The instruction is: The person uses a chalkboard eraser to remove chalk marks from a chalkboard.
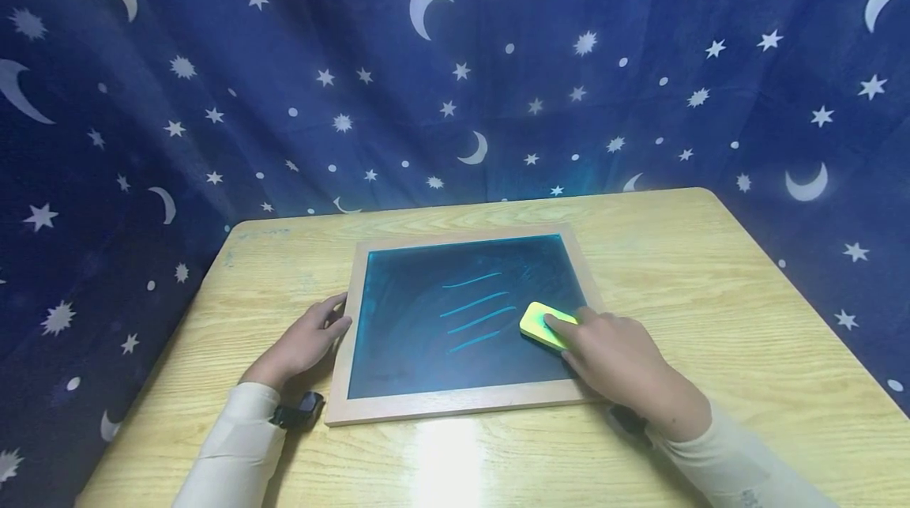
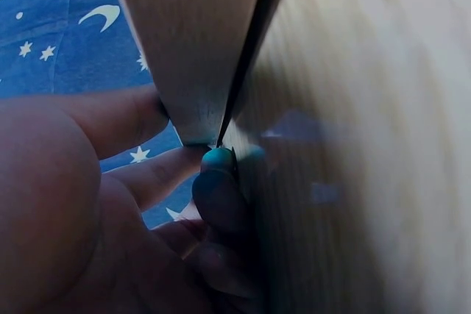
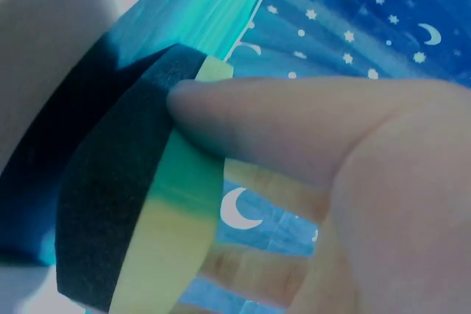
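A small chalkboard (image 1: 405, 318) in a pale wooden frame lies on the table, with several slanting blue chalk lines (image 1: 475, 302) near its middle. My left hand (image 1: 307, 340) grips the frame's left edge; in the left wrist view the thumb presses the wooden frame (image 2: 193, 42) and the fingers curl at its lower edge. One fingertip there has a blue tint. Over the board's right part, my right hand (image 1: 617, 351) holds a yellow chalkboard eraser (image 1: 538, 320). In the right wrist view, the thumb lies along the side of the eraser (image 3: 176, 226), by its dark felt pad.
The light wood-grain table (image 1: 661, 271) extends around the board on all sides. Faint blue smudges mark its far left corner. A dark blue curtain (image 1: 398, 97) with moons and stars hangs behind and beside the table. Dark devices are worn at both wrists.
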